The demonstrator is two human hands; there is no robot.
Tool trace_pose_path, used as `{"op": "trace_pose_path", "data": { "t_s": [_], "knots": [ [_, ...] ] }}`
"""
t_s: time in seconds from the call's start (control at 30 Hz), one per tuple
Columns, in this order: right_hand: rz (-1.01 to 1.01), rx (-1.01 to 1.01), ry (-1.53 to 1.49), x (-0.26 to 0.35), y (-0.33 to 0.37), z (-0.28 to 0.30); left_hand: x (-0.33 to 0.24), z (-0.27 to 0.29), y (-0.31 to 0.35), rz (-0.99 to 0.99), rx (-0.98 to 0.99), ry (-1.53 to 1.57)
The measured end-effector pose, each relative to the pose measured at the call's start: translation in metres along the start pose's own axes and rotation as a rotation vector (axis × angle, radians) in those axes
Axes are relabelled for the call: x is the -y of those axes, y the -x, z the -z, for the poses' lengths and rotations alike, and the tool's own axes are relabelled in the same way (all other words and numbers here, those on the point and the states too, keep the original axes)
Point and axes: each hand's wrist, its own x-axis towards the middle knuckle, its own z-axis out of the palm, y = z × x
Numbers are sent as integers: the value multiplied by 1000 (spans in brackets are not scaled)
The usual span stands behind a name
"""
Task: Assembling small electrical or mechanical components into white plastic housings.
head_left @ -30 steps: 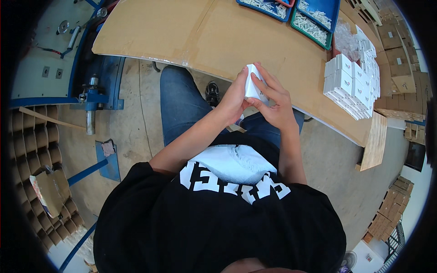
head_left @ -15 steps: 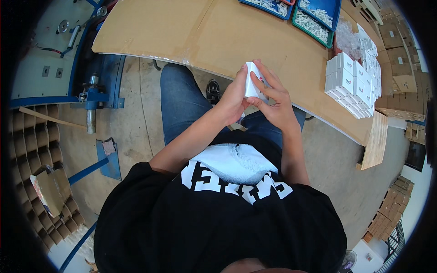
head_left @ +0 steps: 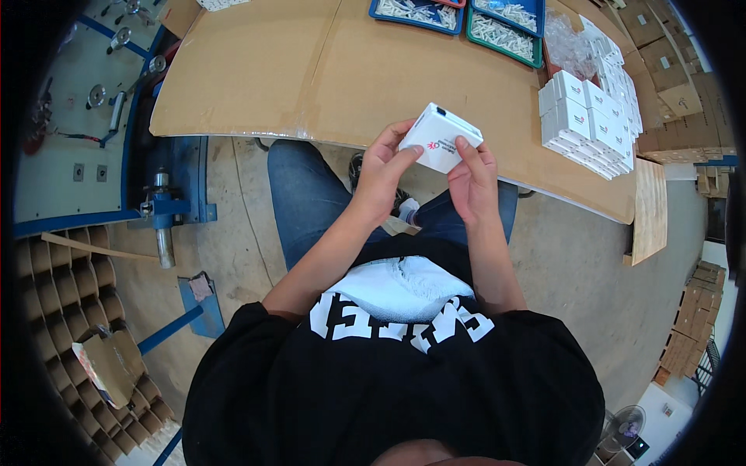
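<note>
A small white box point(head_left: 441, 140) with red and dark print on its face is held up over the table's near edge, tilted. A dark slot or mark shows at its far end. My left hand point(head_left: 388, 167) grips its left side, thumb on the printed face. On the right side, my right hand point(head_left: 474, 179) pinches the box between thumb and fingers. What lies inside the box, if anything, is hidden.
The table is topped with brown cardboard point(head_left: 256, 85). Blue trays point(head_left: 416, 15) and a green tray point(head_left: 505, 43) of small white pieces stand at its far side. White boxes point(head_left: 587, 124) are stacked at the right, near clear plastic point(head_left: 571, 43). A blue-framed machine point(head_left: 78, 155) stands left.
The white box has turned so its printed face shows, and my hands have spread to its two sides. The view has shifted, with the table's near edge lower in the picture.
</note>
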Motion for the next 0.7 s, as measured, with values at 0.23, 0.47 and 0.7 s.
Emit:
{"op": "trace_pose_path", "data": {
  "t_s": [0.23,0.47,0.7],
  "knots": [
    [104,209,537,13,16,-1,-29,9,4,-56,246,-108],
    [155,234,547,12,23,-4,-29,8,9,-124,250,-134],
    [156,229,584,12,24,-2,-21,13,8,-119,251,-125]
  ]
}}
